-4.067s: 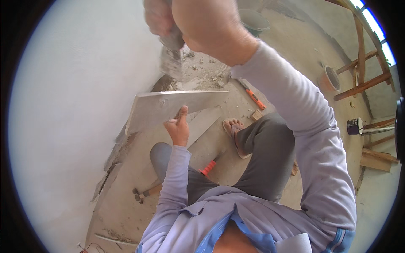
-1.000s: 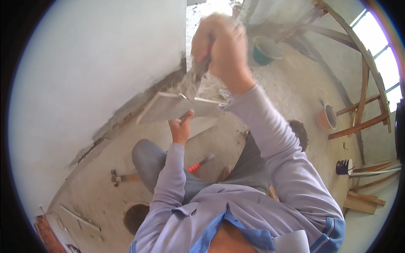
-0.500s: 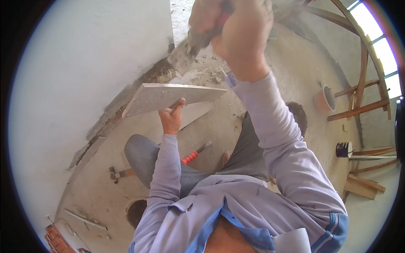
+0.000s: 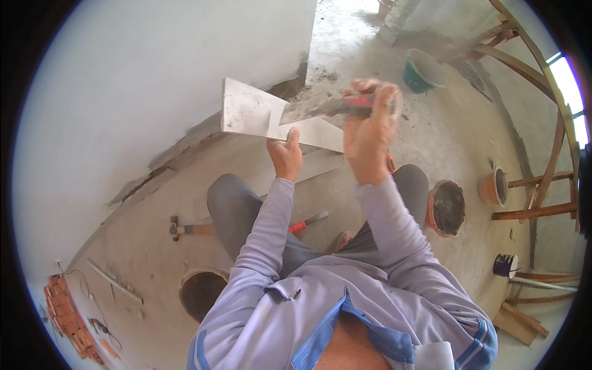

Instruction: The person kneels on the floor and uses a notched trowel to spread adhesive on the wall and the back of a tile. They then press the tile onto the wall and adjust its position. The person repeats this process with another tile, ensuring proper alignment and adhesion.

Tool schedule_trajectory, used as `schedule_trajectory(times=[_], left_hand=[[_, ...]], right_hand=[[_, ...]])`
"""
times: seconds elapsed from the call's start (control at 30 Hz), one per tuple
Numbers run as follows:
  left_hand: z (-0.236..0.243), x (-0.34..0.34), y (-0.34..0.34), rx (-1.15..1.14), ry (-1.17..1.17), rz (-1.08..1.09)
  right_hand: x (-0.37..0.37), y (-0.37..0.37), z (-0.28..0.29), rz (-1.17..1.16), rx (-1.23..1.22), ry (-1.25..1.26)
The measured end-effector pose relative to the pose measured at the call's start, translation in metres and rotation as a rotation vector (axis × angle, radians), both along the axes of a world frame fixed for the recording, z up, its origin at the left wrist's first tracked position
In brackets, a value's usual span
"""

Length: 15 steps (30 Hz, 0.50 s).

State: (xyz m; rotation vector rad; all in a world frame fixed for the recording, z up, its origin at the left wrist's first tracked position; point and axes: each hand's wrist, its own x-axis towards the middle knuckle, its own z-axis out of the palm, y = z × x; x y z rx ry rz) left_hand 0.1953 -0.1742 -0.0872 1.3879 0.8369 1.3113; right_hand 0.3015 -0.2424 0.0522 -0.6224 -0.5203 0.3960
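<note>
My left hand (image 4: 285, 159) grips a thin white rectangular tile (image 4: 245, 108) from below, thumb on its face, beside the plastered wall (image 4: 142, 98). In my right hand (image 4: 370, 135) is a scraper or trowel (image 4: 311, 110) with a red handle and grey, mortar-smeared blade, blurred, its end over the tile; whether it touches cannot be told. A hammer (image 4: 198, 230) and a red-handled chisel (image 4: 299, 226) lie on the floor by my legs.
Mortar-filled bucket (image 4: 435, 209) and smaller bucket (image 4: 491, 188) at right, green bucket (image 4: 416, 75) at back. Round container (image 4: 191, 282) and red bricks (image 4: 68, 311) lower left. Timber frame (image 4: 531, 211) and small dark pail (image 4: 504, 265) along the right wall.
My right hand and tool have come down from high up toward the tile. The tile has shifted up and right in view, and a mortar bucket by my right knee now shows.
</note>
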Motion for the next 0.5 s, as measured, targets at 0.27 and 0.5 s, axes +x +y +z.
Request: schedule_trajectory(times=[0.27, 0.5], left_hand=[[-0.057, -0.052, 0.025, -0.448, -0.081, 0.103], [-0.057, -0.062, 0.021, -0.383, -0.148, 0.022]], right_hand=[[0.014, 0.010, -0.131, 0.453, -0.710, 0.051], [0.010, 0.017, -0.125, 0.406, -0.838, 0.147]])
